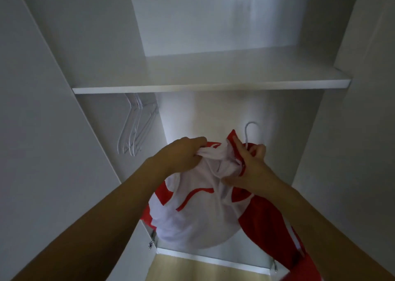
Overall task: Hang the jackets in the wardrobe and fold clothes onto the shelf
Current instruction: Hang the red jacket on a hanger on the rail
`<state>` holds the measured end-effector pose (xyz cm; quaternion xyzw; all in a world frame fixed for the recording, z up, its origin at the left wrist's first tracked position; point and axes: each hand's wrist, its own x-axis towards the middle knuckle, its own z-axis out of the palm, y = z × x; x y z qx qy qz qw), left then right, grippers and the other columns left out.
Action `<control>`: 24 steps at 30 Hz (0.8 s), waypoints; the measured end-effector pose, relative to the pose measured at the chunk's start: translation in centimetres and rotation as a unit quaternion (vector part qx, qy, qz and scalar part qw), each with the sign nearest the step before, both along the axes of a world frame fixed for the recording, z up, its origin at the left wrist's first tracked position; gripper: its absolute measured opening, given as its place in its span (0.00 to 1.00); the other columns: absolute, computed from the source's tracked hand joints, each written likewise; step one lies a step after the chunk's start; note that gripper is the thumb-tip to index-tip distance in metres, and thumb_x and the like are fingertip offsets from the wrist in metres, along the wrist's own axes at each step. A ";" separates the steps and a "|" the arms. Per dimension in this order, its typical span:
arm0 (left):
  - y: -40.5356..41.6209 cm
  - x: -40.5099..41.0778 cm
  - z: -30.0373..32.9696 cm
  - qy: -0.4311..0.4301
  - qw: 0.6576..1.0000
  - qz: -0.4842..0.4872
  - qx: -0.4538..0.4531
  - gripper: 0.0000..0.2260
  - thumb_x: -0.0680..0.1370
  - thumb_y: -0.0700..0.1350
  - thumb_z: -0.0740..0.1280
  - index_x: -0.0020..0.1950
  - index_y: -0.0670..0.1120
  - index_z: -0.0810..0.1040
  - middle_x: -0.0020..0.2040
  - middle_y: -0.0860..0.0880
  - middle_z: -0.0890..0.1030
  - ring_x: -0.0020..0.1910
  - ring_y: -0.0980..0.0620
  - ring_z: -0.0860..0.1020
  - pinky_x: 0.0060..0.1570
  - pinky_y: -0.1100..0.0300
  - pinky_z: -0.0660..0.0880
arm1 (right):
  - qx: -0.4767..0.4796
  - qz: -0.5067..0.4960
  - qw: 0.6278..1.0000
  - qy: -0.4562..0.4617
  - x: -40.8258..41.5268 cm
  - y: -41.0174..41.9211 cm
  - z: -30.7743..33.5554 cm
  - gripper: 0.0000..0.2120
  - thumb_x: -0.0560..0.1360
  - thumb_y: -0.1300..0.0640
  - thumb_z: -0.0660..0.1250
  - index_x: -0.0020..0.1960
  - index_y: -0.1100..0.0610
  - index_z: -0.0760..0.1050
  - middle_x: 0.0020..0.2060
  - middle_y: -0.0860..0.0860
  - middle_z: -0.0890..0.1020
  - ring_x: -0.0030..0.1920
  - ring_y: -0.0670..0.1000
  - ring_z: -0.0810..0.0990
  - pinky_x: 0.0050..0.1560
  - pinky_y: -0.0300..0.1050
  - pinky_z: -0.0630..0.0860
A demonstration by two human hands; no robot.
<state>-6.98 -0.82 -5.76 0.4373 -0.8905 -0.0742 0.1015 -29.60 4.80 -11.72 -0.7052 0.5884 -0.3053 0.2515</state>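
A red and white jacket [198, 212] hangs bunched in front of the open wardrobe, held up by both hands. My left hand [181, 152] grips the white fabric at the jacket's upper left. My right hand [252, 163] pinches the red collar edge at the upper right, together with a white hanger [249, 131] whose hook rises just above the fingers. The rest of the hanger is hidden inside the jacket. A red sleeve trails down to the lower right.
A white shelf [209, 82] spans the wardrobe above the hands. Several clear empty hangers [134, 127] hang under it at the left. White wardrobe walls close in on both sides. The wardrobe's bottom edge [209, 259] and a wooden floor show below.
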 end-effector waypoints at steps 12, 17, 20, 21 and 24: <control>0.5 -0.1 0.9 0.017 1.000 0.000 0.024 0.09 0.77 0.40 0.64 0.44 0.53 0.67 0.35 0.57 0.73 0.30 0.59 0.70 0.28 0.71 0.66 | -0.157 -0.017 0.984 0.086 0.9 -0.4 -0.7 0.52 0.64 0.34 0.74 0.74 0.30 0.39 0.61 0.48 0.54 0.49 0.46 0.70 0.53 0.39 0.76; 0.5 0.2 0.5 0.007 0.998 0.014 0.056 0.08 0.78 0.41 0.64 0.47 0.52 0.67 0.38 0.57 0.72 0.34 0.59 0.71 0.33 0.68 0.63 | -0.176 0.023 0.979 0.096 1.4 -0.2 -1.6 0.42 0.73 0.41 0.70 0.72 0.28 0.42 0.68 0.52 0.55 0.50 0.47 0.72 0.56 0.41 0.77; 0.5 0.2 0.7 -0.005 0.998 0.024 0.058 0.06 0.78 0.43 0.64 0.48 0.50 0.66 0.38 0.56 0.72 0.34 0.58 0.71 0.32 0.67 0.63 | -0.171 0.025 0.981 0.087 1.6 -0.1 -1.6 0.30 0.76 0.44 0.67 0.70 0.29 0.54 0.65 0.47 0.55 0.47 0.45 0.73 0.55 0.39 0.77; 0.5 0.2 0.7 -0.001 0.998 0.032 0.054 0.07 0.78 0.43 0.64 0.48 0.50 0.66 0.37 0.55 0.72 0.33 0.57 0.71 0.32 0.66 0.63 | -0.166 0.021 0.983 0.080 1.7 0.0 -1.6 0.24 0.77 0.44 0.66 0.69 0.35 0.60 0.63 0.44 0.55 0.47 0.45 0.74 0.56 0.39 0.76; 0.6 0.4 0.3 0.013 0.997 0.055 0.050 0.09 0.77 0.44 0.65 0.48 0.51 0.64 0.36 0.53 0.73 0.32 0.56 0.71 0.30 0.66 0.63 | -0.149 0.018 0.985 0.081 1.9 -0.1 -1.7 0.12 0.79 0.47 0.63 0.62 0.45 0.70 0.58 0.42 0.58 0.47 0.45 0.74 0.57 0.39 0.76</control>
